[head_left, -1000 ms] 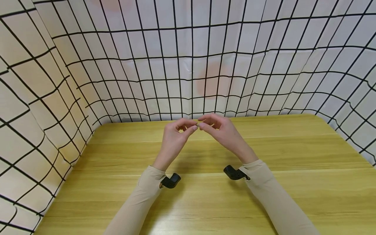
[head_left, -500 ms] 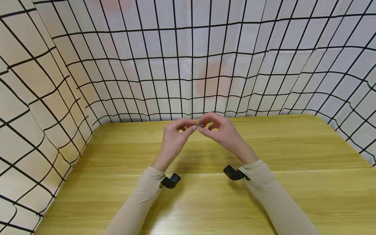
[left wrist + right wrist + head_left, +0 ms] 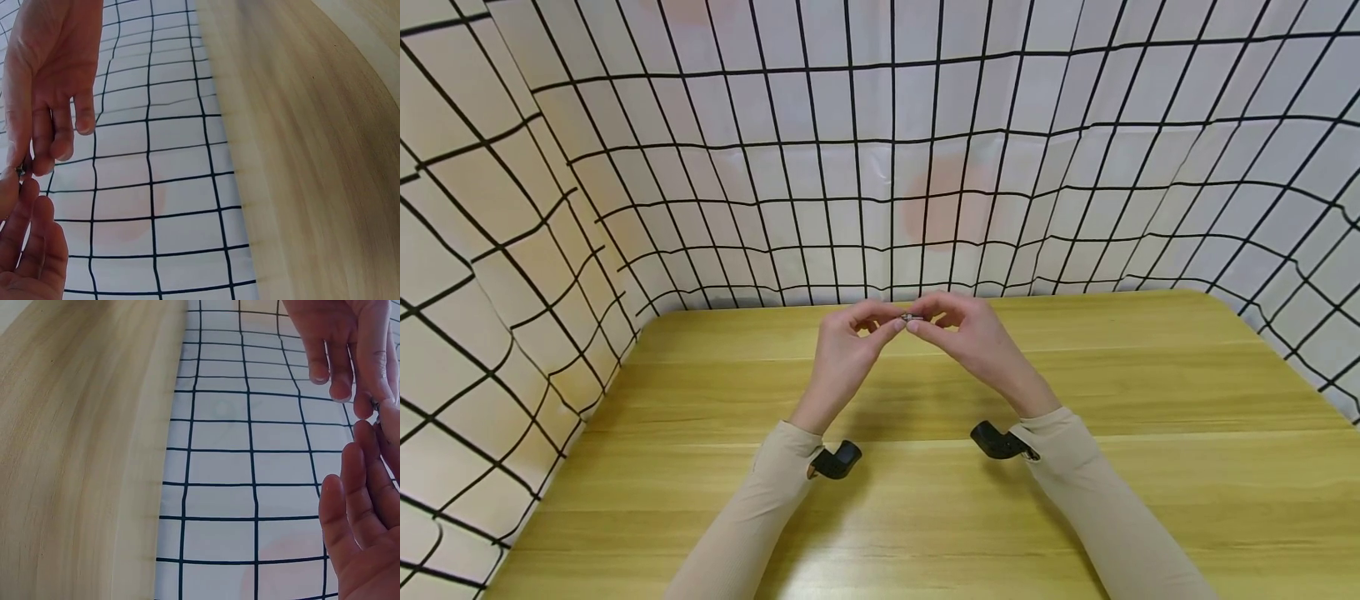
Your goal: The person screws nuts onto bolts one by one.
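Between the fingertips of both hands, raised above the wooden table (image 3: 895, 500), is a small, slim, screw-like metal piece (image 3: 908, 317). My left hand (image 3: 846, 346) pinches its left end with thumb and forefinger. On the other end, the thumb and forefinger of my right hand (image 3: 977, 337) close from the right. Much of the metal piece (image 3: 20, 170) is hidden by fingers in the left wrist view. A dark glint of the metal piece (image 3: 375, 406) shows in the right wrist view, where the other fingers of both hands are spread loosely.
Behind the table hangs a white cloth (image 3: 880, 175) with a black grid, which also runs along both sides. A black wrist camera mount (image 3: 838, 460) sticks out from the left cuff, and a matching black mount (image 3: 996, 440) from the right cuff.
Half a second ago the right thumb and forefinger were spread wider around the metal piece; now they have come together on it. The left hand keeps its pinch in the same place.
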Tool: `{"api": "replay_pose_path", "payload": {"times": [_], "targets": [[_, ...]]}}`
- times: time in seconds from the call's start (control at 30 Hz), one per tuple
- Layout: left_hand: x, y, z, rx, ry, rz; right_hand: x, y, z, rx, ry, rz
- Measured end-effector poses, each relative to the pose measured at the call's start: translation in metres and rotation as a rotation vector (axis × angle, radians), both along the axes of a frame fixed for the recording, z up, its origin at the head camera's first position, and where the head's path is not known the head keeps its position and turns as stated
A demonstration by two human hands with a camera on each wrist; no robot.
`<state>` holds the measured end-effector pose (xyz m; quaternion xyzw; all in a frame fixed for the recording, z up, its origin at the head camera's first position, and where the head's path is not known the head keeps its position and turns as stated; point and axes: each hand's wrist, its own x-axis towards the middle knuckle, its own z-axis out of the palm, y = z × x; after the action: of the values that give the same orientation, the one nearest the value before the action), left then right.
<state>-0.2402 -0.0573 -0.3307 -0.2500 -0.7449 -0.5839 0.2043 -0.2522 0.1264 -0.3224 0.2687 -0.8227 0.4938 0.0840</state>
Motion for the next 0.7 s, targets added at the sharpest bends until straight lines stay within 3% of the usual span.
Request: {"api": "replay_pose_path", "payload": {"times": [0.27,0.43,0.5,0.7], "targets": [[-0.002,0.000,-0.001,-0.011,-0.003,-0.015,-0.021,0.006,-0.023,0.002,0.020,-0.009],[-0.018,-0.002,-0.019,-0.013,0.000,-0.022,-0.022,0.008,-0.025,0.003,0.043,0.001],[-0.017,-0.001,-0.018,-0.009,0.000,-0.022,-0.022,0.008,-0.025,0.003,0.047,-0.002],[0.000,0.000,0.001,0.003,-0.021,-0.005,-0.021,0.008,-0.024,-0.005,-0.008,-0.030]]}}
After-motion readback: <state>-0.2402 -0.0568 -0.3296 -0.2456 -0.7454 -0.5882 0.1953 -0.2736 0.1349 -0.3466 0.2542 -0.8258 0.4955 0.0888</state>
